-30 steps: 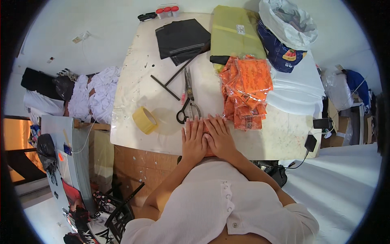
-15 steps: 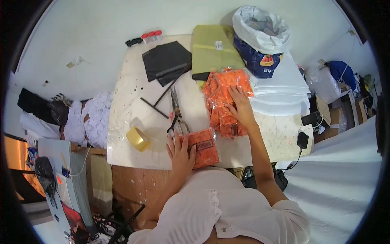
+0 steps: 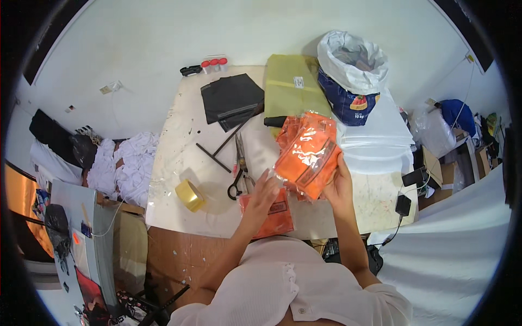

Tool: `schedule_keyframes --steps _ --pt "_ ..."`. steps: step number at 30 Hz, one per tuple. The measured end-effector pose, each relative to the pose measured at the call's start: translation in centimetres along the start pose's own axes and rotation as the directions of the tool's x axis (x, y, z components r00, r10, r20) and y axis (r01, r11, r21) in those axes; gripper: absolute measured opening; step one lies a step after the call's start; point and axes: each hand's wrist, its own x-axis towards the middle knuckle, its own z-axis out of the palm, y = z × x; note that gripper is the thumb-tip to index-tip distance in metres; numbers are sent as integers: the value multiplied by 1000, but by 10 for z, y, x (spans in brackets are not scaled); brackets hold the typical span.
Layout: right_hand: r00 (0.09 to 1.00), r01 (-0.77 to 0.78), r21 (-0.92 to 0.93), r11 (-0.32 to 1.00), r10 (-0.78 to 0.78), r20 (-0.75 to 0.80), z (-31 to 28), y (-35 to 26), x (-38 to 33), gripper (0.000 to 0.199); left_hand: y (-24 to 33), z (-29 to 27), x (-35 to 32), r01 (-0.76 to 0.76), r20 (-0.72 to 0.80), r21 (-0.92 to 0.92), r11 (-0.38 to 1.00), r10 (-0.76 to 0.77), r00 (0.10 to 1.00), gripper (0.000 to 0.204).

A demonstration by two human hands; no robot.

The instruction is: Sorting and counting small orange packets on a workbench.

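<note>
Clamped at its right edge by the right hand [image 3: 339, 190], one glossy orange packet [image 3: 309, 155] tilts right of the scissors [image 3: 242, 164] — likely light, soft, slippery, best held by opposite edges — left hand [image 3: 264, 193] unclenched nearby.

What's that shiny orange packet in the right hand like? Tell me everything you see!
The shiny orange rectangular packet looks like folded orange material inside clear, crinkly plastic, with bright white glare on it. A darker strip runs across its face. It is tilted, held over a loose pile of similar orange plastic-wrapped packets. The bare right hand grips its lower right edge. The bare left hand is by its left corner; I can't tell if they touch.
</note>
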Motion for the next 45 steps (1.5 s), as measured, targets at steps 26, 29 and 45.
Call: schedule_keyframes --steps 26,29,45 --pt "927 -235 -964 -127 269 -261 -19 50 -74 30 -27 -68 -30 210 -279 567 797 -54 959 64" --pt "944 -179 -972 -153 252 -213 -20 48 -72 31 -33 -71 -35 183 -285 564 805 -18 958 67" --pt "932 362 -816 -451 200 303 -19 107 -43 43 -49 -20 -22 -106 75 980 169 180 981 47"
